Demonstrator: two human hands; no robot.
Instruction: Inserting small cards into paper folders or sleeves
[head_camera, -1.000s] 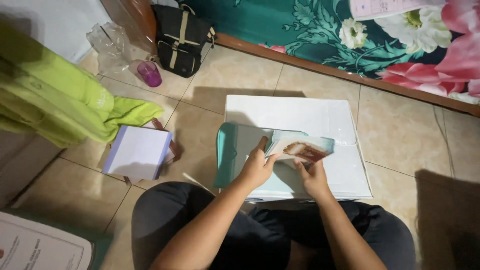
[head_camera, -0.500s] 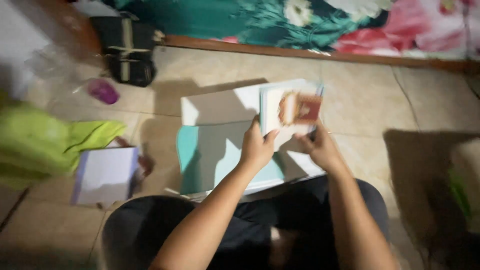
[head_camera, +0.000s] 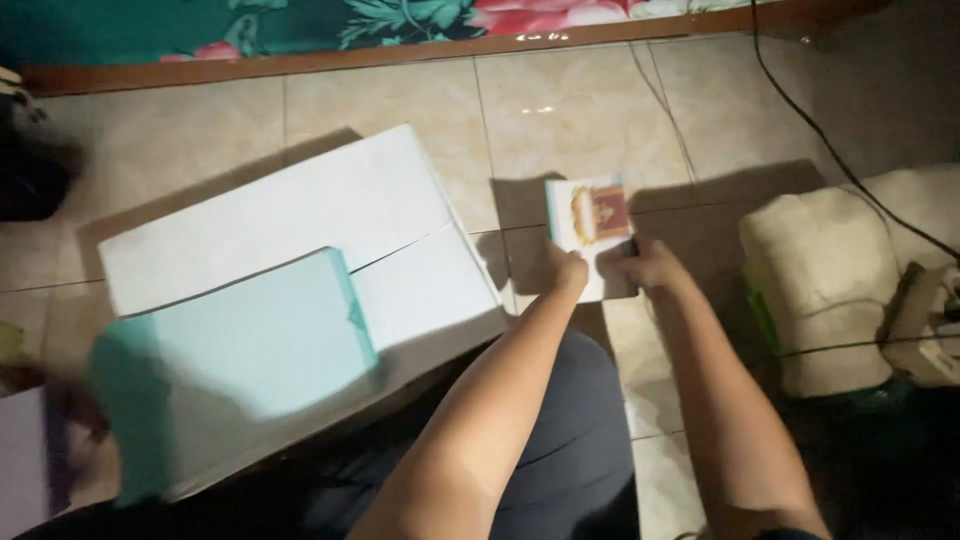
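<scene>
Down over the tiled floor (head_camera: 560, 110), both hands hold a small stack of cards (head_camera: 590, 235) between them, to the right of the person's lap. The left hand (head_camera: 568, 272) grips the stack at its lower left edge, fingers closed on it, and the right hand (head_camera: 645, 265) grips the lower right edge in the same way. The top card is white with a red and gold ornament in its middle, and a pale teal edge shows along the stack's left side (whether the stack rests on the tiles or is held just above them, I cannot tell). It casts a dark shadow on the floor behind it.

Left of the hands lies a large white flat box (head_camera: 300, 215), its near corner over the person's dark-trousered knee (head_camera: 560, 450). On top of it lies a pale teal sheet (head_camera: 240, 350), blurred at its lower left. Well apart from the hands on the right sits a cream folded towel (head_camera: 820, 270), with a black cable (head_camera: 800, 100) running across the floor and over it. A wooden bed frame (head_camera: 400, 48) with a flowered teal cover (head_camera: 300, 15) lines the top of the view.
</scene>
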